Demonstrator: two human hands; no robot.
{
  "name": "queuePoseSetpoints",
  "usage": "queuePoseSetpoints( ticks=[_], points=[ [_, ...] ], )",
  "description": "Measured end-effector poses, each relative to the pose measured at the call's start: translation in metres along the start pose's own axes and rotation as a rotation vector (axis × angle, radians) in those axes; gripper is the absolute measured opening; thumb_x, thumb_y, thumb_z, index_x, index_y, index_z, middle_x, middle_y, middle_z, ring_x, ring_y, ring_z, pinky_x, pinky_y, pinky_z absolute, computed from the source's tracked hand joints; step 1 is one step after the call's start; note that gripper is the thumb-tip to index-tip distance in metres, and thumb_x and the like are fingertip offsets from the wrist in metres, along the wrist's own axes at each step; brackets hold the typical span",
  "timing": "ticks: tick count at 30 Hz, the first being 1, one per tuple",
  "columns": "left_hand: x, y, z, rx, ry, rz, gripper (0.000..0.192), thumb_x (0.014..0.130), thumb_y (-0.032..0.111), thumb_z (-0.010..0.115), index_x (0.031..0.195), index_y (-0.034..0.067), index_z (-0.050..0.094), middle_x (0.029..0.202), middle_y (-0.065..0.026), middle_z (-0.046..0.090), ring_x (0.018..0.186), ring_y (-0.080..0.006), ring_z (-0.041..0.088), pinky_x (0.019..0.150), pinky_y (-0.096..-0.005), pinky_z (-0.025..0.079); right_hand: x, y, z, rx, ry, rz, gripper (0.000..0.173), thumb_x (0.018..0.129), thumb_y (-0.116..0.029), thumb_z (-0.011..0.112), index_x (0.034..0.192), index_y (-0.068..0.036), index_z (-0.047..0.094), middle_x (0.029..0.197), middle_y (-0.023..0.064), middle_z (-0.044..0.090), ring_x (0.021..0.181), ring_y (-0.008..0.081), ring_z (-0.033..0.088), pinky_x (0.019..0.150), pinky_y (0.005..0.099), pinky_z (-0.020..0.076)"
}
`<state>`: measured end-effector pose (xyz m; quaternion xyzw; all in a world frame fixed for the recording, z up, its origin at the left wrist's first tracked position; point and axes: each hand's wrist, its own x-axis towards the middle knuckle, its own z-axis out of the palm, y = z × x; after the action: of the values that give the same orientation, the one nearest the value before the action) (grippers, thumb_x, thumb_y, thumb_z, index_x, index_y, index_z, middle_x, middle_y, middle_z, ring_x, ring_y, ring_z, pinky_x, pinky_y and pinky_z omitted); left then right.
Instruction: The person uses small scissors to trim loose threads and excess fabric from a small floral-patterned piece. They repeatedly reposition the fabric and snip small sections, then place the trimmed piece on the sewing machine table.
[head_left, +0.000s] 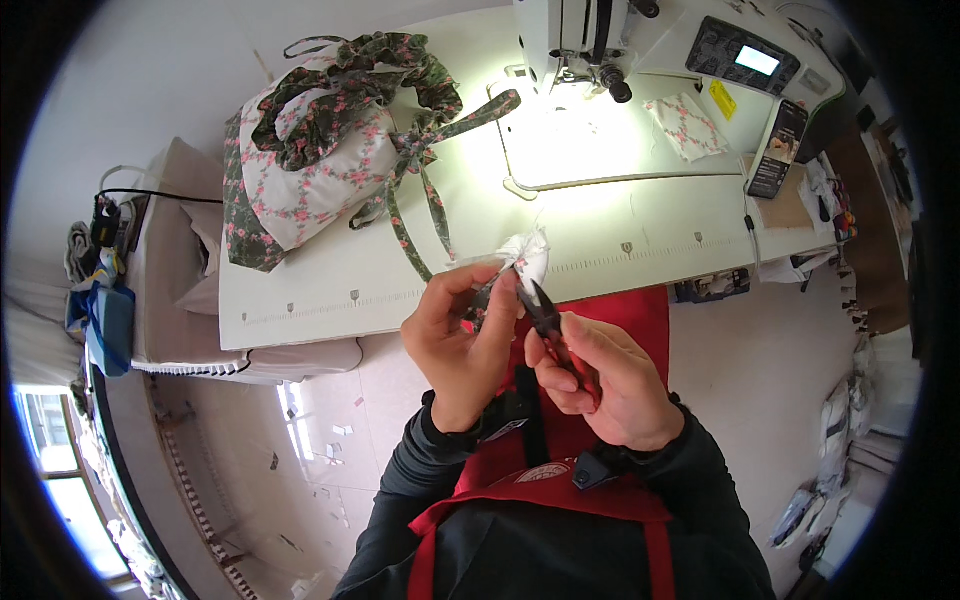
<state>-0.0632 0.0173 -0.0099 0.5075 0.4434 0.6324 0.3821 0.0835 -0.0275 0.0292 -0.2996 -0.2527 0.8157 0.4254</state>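
Observation:
Before the table's front edge, my left hand (466, 337) pinches a small bunched piece of floral fabric (531, 251), white with a dark floral part under the fingers. My right hand (607, 375) grips thread snips (546, 319) with dark blades and reddish handles, their tip pointing up beside the fabric. Whether the blades touch the cloth cannot be told. Behind my left hand, on the tabletop, lies a gathered floral fabric piece (322, 172) in white and dark green, with dark floral ties (409, 225) trailing towards me.
A sewing machine (577, 45) with its lamp lit stands at the back of the white table (322, 322). A floral fabric scrap (686, 126) and a phone (778, 150) lie right of it. A fabric-covered piece of furniture (161, 322) adjoins the left side. Scraps (334, 450) litter the floor.

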Motion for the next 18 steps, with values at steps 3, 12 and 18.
queuePoseSetpoints(
  ticks=[3,12,18],
  points=[
    [-0.0015,-0.0022,0.0007,0.08,0.031,0.068,0.013,0.084,-0.003,0.073,0.094,-0.003,0.066,0.082,-0.0062,0.071,0.068,-0.0086,0.065,0.063,-0.0213,0.05,0.0054,0.0022,-0.0031,0.063,0.079,0.024,0.042,0.106,-0.041,0.041,0.101,-0.003,0.058,0.07,-0.0033,0.042,0.056,0.0038,0.03,0.047,0.0187,0.0226],
    [-0.0022,-0.0054,-0.0022,0.302,-0.008,0.336,0.016,0.078,-0.003,0.077,0.092,-0.001,0.069,0.081,-0.0094,0.071,0.069,-0.0138,0.068,0.063,-0.0236,0.052,0.0086,0.0048,-0.0083,0.091,0.106,0.003,0.04,0.105,-0.042,0.044,0.096,-0.006,0.059,0.068,-0.0032,0.042,0.053,0.0036,0.029,0.046,0.0187,0.022],
    [-0.0032,-0.0045,-0.0001,0.311,0.004,0.323,0.018,0.077,-0.002,0.078,0.092,0.001,0.069,0.08,-0.0096,0.071,0.067,-0.0155,0.068,0.061,-0.0247,0.052,0.01,0.0067,-0.0088,0.107,0.122,-0.039,0.042,0.105,-0.042,0.042,0.095,-0.005,0.06,0.067,-0.0031,0.043,0.052,0.0037,0.029,0.045,0.0187,0.0219]
  ],
)
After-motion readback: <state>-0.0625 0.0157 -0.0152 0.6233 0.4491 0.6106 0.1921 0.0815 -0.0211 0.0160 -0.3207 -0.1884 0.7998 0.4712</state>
